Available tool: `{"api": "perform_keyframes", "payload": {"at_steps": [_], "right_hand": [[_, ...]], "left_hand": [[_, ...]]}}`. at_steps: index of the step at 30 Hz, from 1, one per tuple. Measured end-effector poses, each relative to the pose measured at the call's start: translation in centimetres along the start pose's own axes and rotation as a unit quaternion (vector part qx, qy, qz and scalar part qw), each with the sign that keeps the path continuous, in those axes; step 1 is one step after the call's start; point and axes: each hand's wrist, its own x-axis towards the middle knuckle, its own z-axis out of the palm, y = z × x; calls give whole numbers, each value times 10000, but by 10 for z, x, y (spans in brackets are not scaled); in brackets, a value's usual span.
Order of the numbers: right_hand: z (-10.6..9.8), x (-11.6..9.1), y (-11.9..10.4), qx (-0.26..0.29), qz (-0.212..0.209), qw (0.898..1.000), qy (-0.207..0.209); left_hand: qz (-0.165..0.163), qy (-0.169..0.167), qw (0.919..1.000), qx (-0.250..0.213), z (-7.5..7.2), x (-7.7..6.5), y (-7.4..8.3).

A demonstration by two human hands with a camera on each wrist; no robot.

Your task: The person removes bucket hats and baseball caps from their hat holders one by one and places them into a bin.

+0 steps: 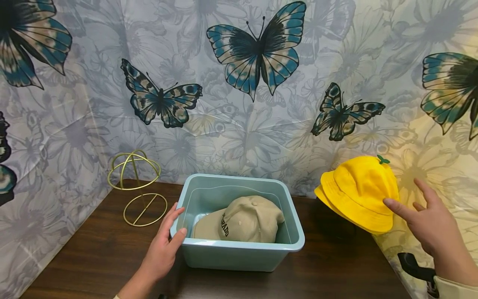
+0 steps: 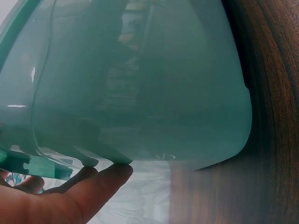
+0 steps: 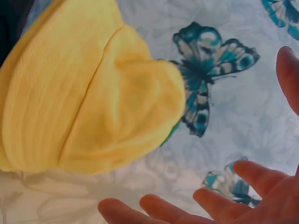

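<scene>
My left hand touches the left front corner of a light blue plastic bin, its fingers fairly straight along the rim. In the left wrist view, fingertips lie right at the bin's wall. Inside the bin sits a beige baseball cap with dark lettering, its brim toward the left. On the right, a yellow bucket hat with a small green sprout on top is perched tilted on a dark, mostly hidden support. My right hand is beside this hat with fingers spread, holding nothing; the right wrist view shows the fingers apart from the yellow fabric.
A gold wire hat stand, bare, stands at the back left of the dark wooden table. Fabric with butterfly prints hangs behind and at both sides. A black curved piece shows beneath my right wrist.
</scene>
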Motion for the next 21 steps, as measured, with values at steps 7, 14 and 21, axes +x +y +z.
{"api": "perform_keyframes", "payload": {"at_steps": [7,14,21], "right_hand": [[-5,17,7,-247,4,9997,20],[-7,36,14,-383,-109,9992,-72],[-11,56,14,-533,-184,9978,-349]], "left_hand": [[73,2,10000,-17,0,0,-1],[165,22,9999,-38,-1,-1,1],[215,15,9997,-94,-1,-1,2]]}}
